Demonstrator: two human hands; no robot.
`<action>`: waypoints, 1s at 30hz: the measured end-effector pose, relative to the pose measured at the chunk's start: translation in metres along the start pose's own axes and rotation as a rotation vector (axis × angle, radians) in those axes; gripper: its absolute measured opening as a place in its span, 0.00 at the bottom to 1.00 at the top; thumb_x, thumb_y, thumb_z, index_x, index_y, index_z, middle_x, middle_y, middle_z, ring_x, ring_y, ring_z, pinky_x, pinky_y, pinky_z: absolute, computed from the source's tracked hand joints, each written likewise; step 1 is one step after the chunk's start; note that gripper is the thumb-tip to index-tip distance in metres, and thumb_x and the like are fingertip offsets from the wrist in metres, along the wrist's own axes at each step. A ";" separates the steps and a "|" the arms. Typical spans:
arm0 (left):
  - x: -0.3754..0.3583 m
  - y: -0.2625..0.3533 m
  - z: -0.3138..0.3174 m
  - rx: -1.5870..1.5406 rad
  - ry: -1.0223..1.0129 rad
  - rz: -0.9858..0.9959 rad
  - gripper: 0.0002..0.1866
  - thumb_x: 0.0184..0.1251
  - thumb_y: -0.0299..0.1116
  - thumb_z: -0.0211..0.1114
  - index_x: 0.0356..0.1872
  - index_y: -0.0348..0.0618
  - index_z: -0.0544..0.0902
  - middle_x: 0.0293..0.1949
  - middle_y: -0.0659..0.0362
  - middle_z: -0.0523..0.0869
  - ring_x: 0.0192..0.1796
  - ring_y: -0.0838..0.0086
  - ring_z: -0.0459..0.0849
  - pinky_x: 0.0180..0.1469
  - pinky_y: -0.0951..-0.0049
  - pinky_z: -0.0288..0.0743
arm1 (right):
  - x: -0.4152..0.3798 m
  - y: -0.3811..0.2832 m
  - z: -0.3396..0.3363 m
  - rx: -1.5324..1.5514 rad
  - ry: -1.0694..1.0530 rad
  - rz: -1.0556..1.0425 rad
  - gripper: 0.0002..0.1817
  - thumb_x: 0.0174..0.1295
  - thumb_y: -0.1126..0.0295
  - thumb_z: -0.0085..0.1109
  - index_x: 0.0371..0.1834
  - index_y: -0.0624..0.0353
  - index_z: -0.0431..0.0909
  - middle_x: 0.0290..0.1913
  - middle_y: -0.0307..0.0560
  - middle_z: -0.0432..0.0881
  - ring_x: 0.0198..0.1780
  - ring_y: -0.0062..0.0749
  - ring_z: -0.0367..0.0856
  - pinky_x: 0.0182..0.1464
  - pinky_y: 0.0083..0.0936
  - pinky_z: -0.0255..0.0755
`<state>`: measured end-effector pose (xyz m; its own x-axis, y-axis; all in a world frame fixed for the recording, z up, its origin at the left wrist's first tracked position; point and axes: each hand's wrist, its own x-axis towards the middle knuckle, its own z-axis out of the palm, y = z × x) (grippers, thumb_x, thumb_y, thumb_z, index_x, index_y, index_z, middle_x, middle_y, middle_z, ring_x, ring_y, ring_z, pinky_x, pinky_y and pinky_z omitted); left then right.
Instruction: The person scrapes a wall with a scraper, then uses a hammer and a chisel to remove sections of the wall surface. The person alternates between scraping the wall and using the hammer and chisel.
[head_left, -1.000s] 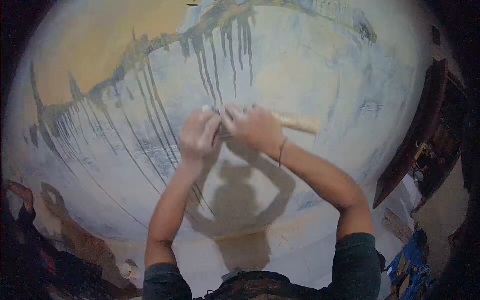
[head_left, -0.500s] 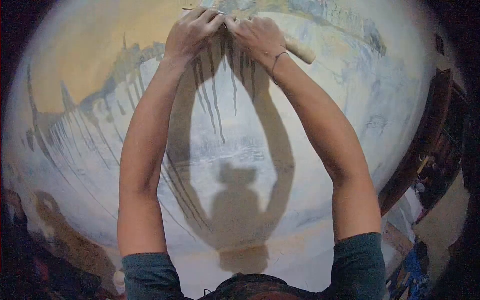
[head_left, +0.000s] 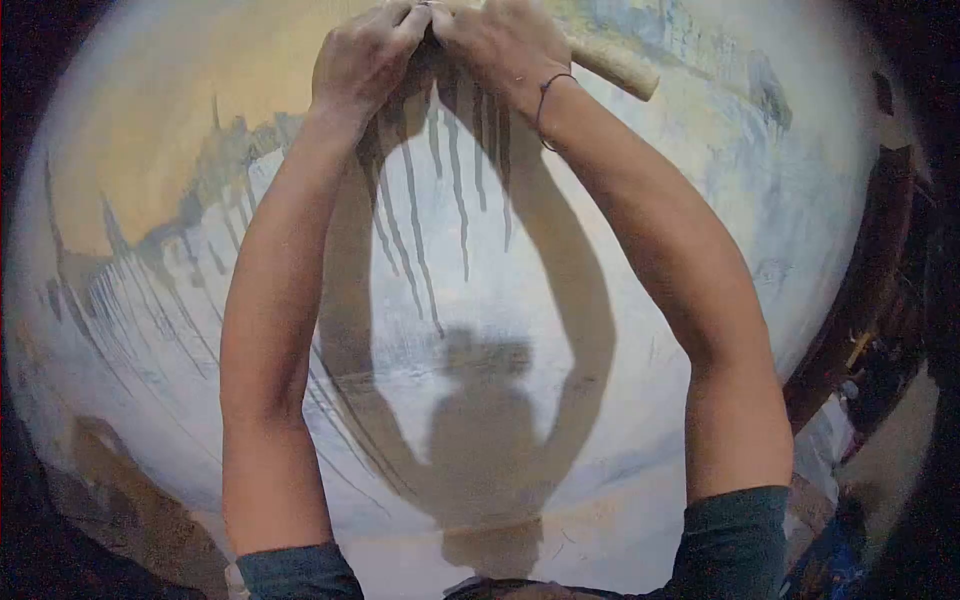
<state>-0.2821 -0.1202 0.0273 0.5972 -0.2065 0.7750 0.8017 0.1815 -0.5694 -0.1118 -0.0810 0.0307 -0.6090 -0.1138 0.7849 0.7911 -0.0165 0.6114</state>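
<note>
Both my arms reach up high against a plastered wall [head_left: 600, 300]. My right hand [head_left: 500, 42] is closed around a tool with a pale wooden handle [head_left: 615, 68] that sticks out to the right. My left hand [head_left: 362, 58] is pressed against the right hand, gripping the same tool at its working end, which is hidden behind my fingers. The wall is whitish-grey and wet, with dark drip streaks [head_left: 445, 190] running down from a ragged edge; above that edge the wall is bare tan [head_left: 180, 110]. A thin dark band sits on my right wrist.
My shadow [head_left: 485, 420] falls on the wall between my arms. A dark wooden door frame [head_left: 880, 260] stands at the right with clutter beyond it. Dark, unclear shapes lie at the lower left near the floor.
Both hands have swept the tool up the wall from chest height to the top of the view, at the boundary with the tan area. My arms are now stretched out.
</note>
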 end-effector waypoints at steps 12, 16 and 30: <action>0.039 -0.007 -0.004 -0.023 -0.063 0.086 0.09 0.62 0.28 0.59 0.41 0.38 0.81 0.35 0.50 0.84 0.34 0.60 0.87 0.35 0.64 0.83 | 0.016 0.020 -0.019 0.186 -0.157 0.102 0.09 0.67 0.65 0.52 0.44 0.50 0.81 0.40 0.37 0.85 0.39 0.33 0.87 0.36 0.31 0.77; 0.023 0.008 -0.017 0.043 -0.204 0.040 0.10 0.61 0.30 0.61 0.43 0.44 0.80 0.39 0.54 0.85 0.37 0.61 0.88 0.36 0.62 0.84 | -0.018 0.013 -0.001 0.129 0.058 0.118 0.08 0.62 0.64 0.56 0.39 0.51 0.82 0.38 0.40 0.84 0.37 0.35 0.87 0.29 0.31 0.77; 0.002 0.025 0.020 -0.042 0.035 0.099 0.10 0.57 0.28 0.62 0.42 0.44 0.79 0.42 0.58 0.85 0.45 0.63 0.88 0.44 0.66 0.84 | -0.034 0.017 0.017 -0.163 0.323 -0.098 0.05 0.59 0.64 0.56 0.34 0.49 0.79 0.37 0.37 0.80 0.28 0.24 0.85 0.29 0.23 0.72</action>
<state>-0.2613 -0.0970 0.0203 0.6734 -0.2230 0.7049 0.7386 0.1623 -0.6543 -0.0782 -0.0610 0.0159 -0.6533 -0.4112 0.6358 0.7447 -0.1976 0.6374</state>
